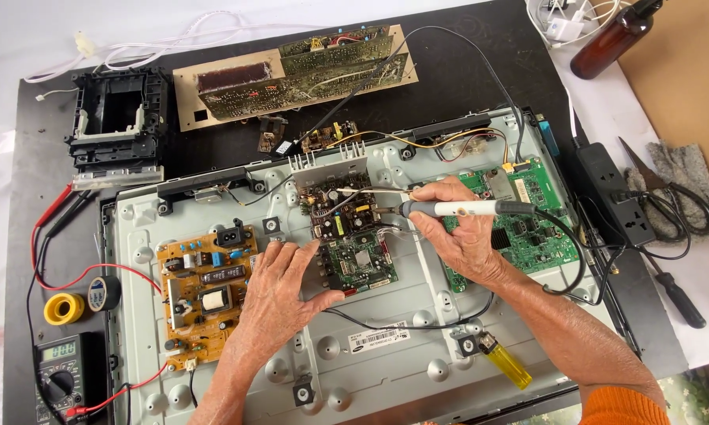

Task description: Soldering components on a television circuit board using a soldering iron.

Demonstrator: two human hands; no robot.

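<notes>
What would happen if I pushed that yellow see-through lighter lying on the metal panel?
The yellow translucent plastic lighter would probably slide easily, since the grey sheet-metal panel under it looks smooth. It lies flat on its side, so it likely won't tip. It looks small and light.

Electronics repair bench: circuit boards (295,67), multimeter (59,374), soldering iron (464,208).

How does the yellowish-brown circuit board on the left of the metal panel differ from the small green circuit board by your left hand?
The yellowish-brown circuit board is larger and lies untouched; the small green circuit board is steadied by the left hand. The brown one carries bulky parts and a black socket; the green one carries small flat chips. Both lie flat on the grey metal panel.
</notes>
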